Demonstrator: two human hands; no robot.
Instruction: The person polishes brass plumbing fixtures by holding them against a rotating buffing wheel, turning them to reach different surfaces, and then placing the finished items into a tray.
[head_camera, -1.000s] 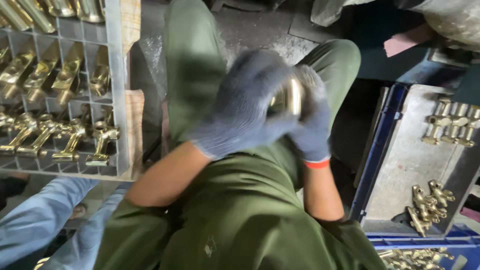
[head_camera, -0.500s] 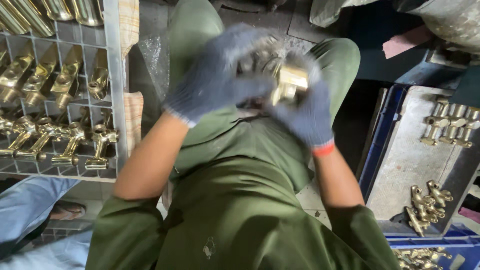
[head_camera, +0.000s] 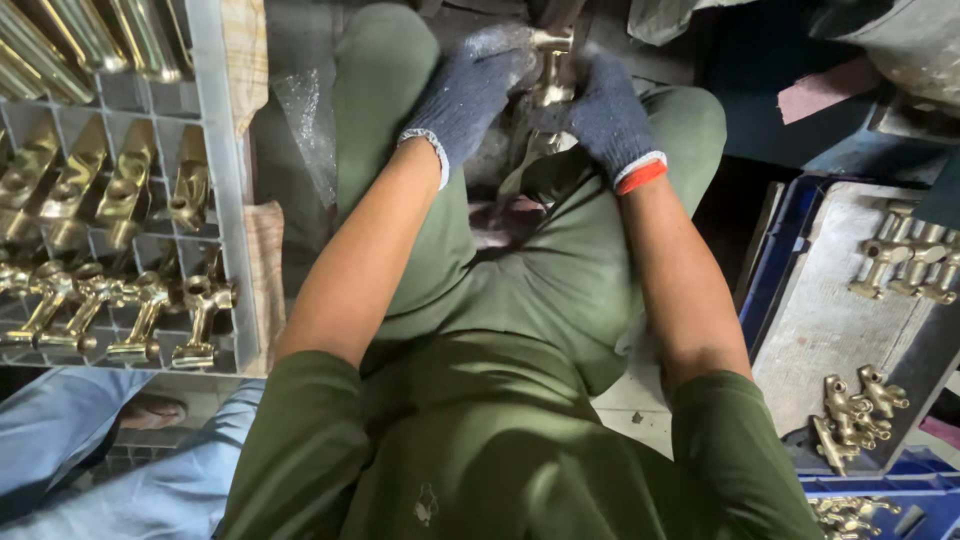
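While both gloved hands are reaching forward past the knees, the person is holding a brass fitting (head_camera: 551, 72) between them, so the step in hand is, as I judge it, the working or checking of this one piece. The left hand (head_camera: 468, 88) is closing over the left side of the brass fitting with the fingers curled around it, and the right hand (head_camera: 603, 112) is gripping it from the right side, with the fingers wrapped tight around the lower part. The brass fitting is sitting high in the view, above the green trousers (head_camera: 560, 270) and between the two knees, with its top end showing bright above the gloves. Both forearms are stretching almost straight toward it, the elbows staying close to the body. Far to the left of the brass fitting, a grey plastic crate (head_camera: 222, 180) with compartments is holding many similar brass parts (head_camera: 150, 310) in rows. Far to the right of it and lower, a blue tray (head_camera: 775, 250) is carrying a few more brass pieces (head_camera: 855, 410) on a grey board. The next move, I think, is calling for a firm two-handed grip, because the piece is small and smooth and could be slipping inside the knitted gloves.
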